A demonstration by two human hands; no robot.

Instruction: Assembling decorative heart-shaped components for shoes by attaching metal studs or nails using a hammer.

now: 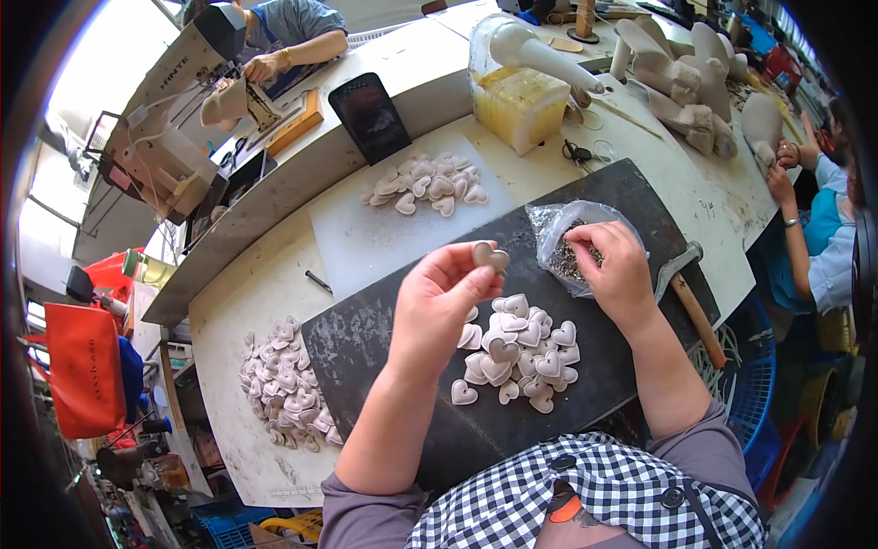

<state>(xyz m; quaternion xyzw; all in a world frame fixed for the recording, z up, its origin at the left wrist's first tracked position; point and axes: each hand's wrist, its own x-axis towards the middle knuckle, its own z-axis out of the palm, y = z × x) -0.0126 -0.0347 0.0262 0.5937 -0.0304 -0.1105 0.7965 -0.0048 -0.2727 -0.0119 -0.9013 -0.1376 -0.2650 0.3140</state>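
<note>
My left hand (434, 297) pinches a small padded fabric heart (491, 258) between thumb and fingers, raised above the dark board (402, 357). My right hand (615, 273) is at the mouth of a clear plastic bag (551, 240) full of tiny metallic bits. Its thumb and fingertips are pressed together over the bits; whether they hold one is too small to make out. Between my forearms lies a loose pile of pale hearts (521, 352). A second heap of hearts (288, 393) is at the left, and a third group (430, 183) rests on a white sheet (361, 242).
A hammer (697, 320) lies right of my right hand. Beyond the board stand a tub of yellow glue (519, 105) and a dark phone-like slab (369, 119). One person works at a sewing machine (169, 82) far left; another person's hands (788, 156) are at the right.
</note>
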